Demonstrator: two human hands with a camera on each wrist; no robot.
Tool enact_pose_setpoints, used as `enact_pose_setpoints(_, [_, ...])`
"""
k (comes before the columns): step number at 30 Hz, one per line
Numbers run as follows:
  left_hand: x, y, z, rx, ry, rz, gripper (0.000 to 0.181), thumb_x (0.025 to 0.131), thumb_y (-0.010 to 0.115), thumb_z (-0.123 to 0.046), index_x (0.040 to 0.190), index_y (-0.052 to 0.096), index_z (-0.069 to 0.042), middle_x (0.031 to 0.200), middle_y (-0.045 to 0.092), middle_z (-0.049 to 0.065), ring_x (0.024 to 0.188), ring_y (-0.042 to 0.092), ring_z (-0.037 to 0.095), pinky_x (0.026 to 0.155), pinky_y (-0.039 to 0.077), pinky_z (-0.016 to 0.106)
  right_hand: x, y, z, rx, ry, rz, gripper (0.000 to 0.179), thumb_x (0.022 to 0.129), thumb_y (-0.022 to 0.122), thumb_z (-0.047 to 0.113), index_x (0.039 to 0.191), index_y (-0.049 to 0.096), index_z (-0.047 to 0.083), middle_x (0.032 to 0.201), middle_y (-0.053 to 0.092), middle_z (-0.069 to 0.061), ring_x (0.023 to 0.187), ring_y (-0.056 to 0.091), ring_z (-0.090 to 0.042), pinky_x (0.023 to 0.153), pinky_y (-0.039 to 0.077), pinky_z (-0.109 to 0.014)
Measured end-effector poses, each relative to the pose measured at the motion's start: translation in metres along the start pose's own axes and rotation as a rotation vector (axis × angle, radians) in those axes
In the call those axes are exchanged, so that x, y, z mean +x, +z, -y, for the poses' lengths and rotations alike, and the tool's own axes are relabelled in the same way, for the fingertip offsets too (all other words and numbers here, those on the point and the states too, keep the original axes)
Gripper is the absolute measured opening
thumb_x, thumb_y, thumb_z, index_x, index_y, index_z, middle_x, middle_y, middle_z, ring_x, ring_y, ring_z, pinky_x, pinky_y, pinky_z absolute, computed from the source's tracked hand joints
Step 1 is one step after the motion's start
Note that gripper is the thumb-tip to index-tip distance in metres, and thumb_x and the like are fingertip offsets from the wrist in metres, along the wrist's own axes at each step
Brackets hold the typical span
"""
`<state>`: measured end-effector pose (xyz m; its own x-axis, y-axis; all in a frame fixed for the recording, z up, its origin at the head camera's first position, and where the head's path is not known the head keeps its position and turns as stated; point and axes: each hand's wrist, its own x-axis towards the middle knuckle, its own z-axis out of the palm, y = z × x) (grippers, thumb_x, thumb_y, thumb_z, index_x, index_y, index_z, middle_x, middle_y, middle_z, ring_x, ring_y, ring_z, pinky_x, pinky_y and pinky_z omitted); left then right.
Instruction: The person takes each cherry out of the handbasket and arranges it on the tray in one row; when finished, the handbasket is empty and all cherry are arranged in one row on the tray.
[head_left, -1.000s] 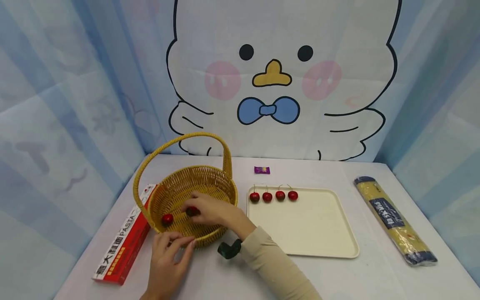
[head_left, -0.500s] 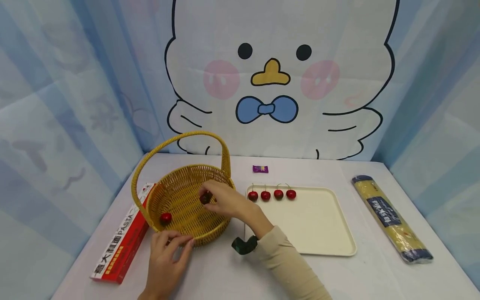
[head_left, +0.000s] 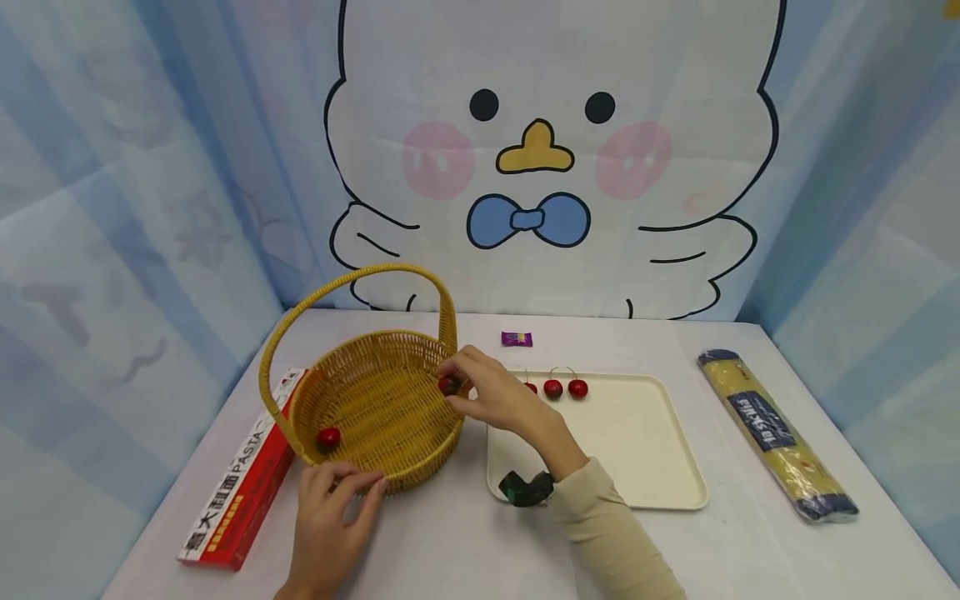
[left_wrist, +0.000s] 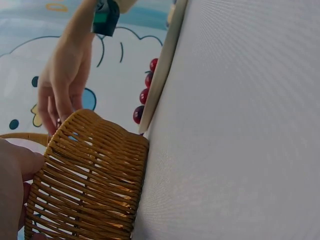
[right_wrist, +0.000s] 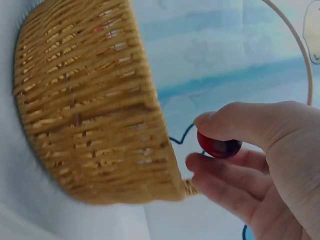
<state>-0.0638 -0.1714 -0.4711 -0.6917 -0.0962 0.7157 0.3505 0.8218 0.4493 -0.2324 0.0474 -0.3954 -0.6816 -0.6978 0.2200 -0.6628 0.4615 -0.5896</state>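
Note:
My right hand [head_left: 498,396] pinches a dark red cherry [head_left: 449,385] between thumb and fingers, over the right rim of the yellow woven basket [head_left: 375,408]. In the right wrist view that cherry [right_wrist: 220,146] shows beside the basket wall [right_wrist: 95,115]. One more red cherry [head_left: 328,439] lies inside the basket, at its left. My left hand [head_left: 330,525] holds the basket's near rim; in the left wrist view its thumb [left_wrist: 31,162] lies against the weave. To the right, a cream tray [head_left: 622,450] bears a row of stemmed cherries [head_left: 577,388], partly hidden by my right hand.
A red and white pasta box [head_left: 243,483] lies left of the basket, partly behind it. Beyond the tray is a small purple wrapped candy [head_left: 517,339]. A long pack of noodles [head_left: 776,433] lies at the right. The basket's tall handle [head_left: 300,312] arches over it.
My right hand has lifted the cherry from the basket's middle and carried it rightward to the right rim. My left hand has stayed on the near rim.

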Motion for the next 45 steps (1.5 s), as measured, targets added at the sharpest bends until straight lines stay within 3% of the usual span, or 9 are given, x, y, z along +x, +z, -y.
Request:
enact_pose_setpoints(7, [-0.001,0.001,-0.001,-0.006,-0.001,-0.004,0.025,0.067,0.090,-0.002,0.087,0.077,-0.008,0.092,0.057,0.000,0.095,0.044,0.016,0.081,0.033,0.024,-0.018,-0.010,-0.013,-0.037,0.014,-0.046,0.029,0.093,0.071,0.013,0.121,0.065,0.010,0.118,0.061,-0.003,0.101,0.063,-0.016,0.084,0.058,-0.036])
enact_pose_setpoints(15, [-0.002,0.003,-0.004,-0.002,-0.055,0.027,0.021,0.070,0.089,-0.003,0.086,0.077,-0.007,0.092,0.056,0.000,0.097,0.043,0.014,0.082,0.032,0.023,-0.040,-0.024,-0.024,-0.083,0.089,-0.097,0.029,0.092,0.073,0.013,0.119,0.064,0.011,0.116,0.064,-0.003,0.100,0.063,-0.016,0.084,0.056,-0.035])
enact_pose_setpoints(24, [-0.005,0.005,0.004,-0.029,0.019,-0.016,0.024,0.067,0.089,-0.002,0.087,0.077,-0.008,0.091,0.058,0.001,0.094,0.046,0.019,0.082,0.033,0.027,-0.062,-0.031,-0.040,-0.096,0.170,-0.161,0.031,0.090,0.074,0.012,0.119,0.064,0.008,0.116,0.064,-0.005,0.099,0.063,-0.019,0.084,0.055,-0.035])
enact_pose_setpoints(31, [-0.006,0.000,0.007,-0.037,-0.025,0.019,0.018,0.072,0.085,-0.005,0.088,0.077,-0.004,0.091,0.057,0.002,0.095,0.045,0.020,0.083,0.033,0.030,-0.070,-0.040,-0.052,-0.042,0.183,-0.233,0.030,0.089,0.074,0.007,0.117,0.064,0.005,0.114,0.062,-0.010,0.098,0.064,-0.023,0.083,0.056,-0.044])
enact_pose_setpoints(35, [-0.005,0.000,0.007,-0.036,-0.023,0.011,0.018,0.071,0.086,-0.005,0.087,0.076,-0.003,0.090,0.057,0.003,0.094,0.045,0.021,0.083,0.032,0.029,-0.072,-0.044,-0.059,-0.049,0.175,-0.274,0.030,0.088,0.075,0.004,0.116,0.064,0.003,0.114,0.061,-0.012,0.096,0.065,-0.024,0.082,0.057,-0.040])
enact_pose_setpoints(45, [-0.002,0.002,0.001,-0.015,-0.039,0.017,0.020,0.069,0.087,-0.002,0.086,0.076,-0.003,0.090,0.055,0.003,0.095,0.044,0.019,0.082,0.031,0.030,-0.084,-0.058,-0.077,-0.079,0.279,-0.344,0.033,0.089,0.074,0.006,0.120,0.064,0.003,0.116,0.063,-0.015,0.096,0.066,-0.026,0.083,0.055,-0.044])
